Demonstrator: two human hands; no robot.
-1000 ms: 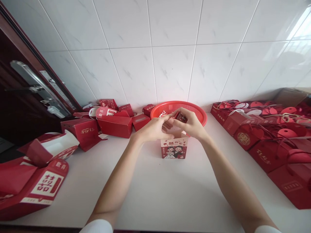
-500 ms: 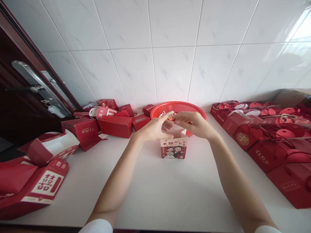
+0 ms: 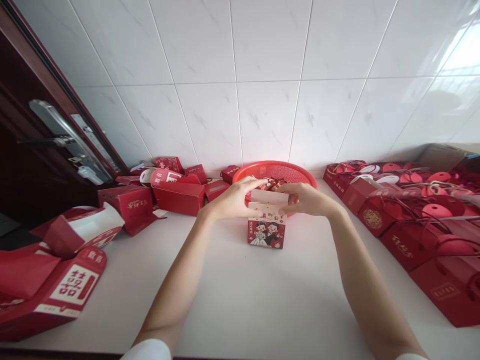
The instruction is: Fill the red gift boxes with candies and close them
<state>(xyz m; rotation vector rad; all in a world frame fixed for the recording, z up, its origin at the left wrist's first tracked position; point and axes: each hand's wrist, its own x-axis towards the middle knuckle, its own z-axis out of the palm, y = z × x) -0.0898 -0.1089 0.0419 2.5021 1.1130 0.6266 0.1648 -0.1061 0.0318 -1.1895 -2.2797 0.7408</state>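
The box [image 3: 265, 235] stands open upward, long axis vertical; left hand [image 3: 233, 200] and right hand [image 3: 313, 200] curve around, their grip unclear.

The left hand [image 3: 229, 199] and right hand [image 3: 312, 200] bracket a small box [image 3: 265, 235] on the tabletop [image 3: 270, 300]. A red basket [image 3: 305, 175] of packets [image 3: 278, 184] sits just behind.

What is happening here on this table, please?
A person has the left hand and right hand at opposite sides of a small box printed with a couple. The box stands upright on the white table, its top flaps raised. Just behind it is a red basket with small wrapped packets inside. More red boxes lie to the left, and corded ones stand in rows to the right.
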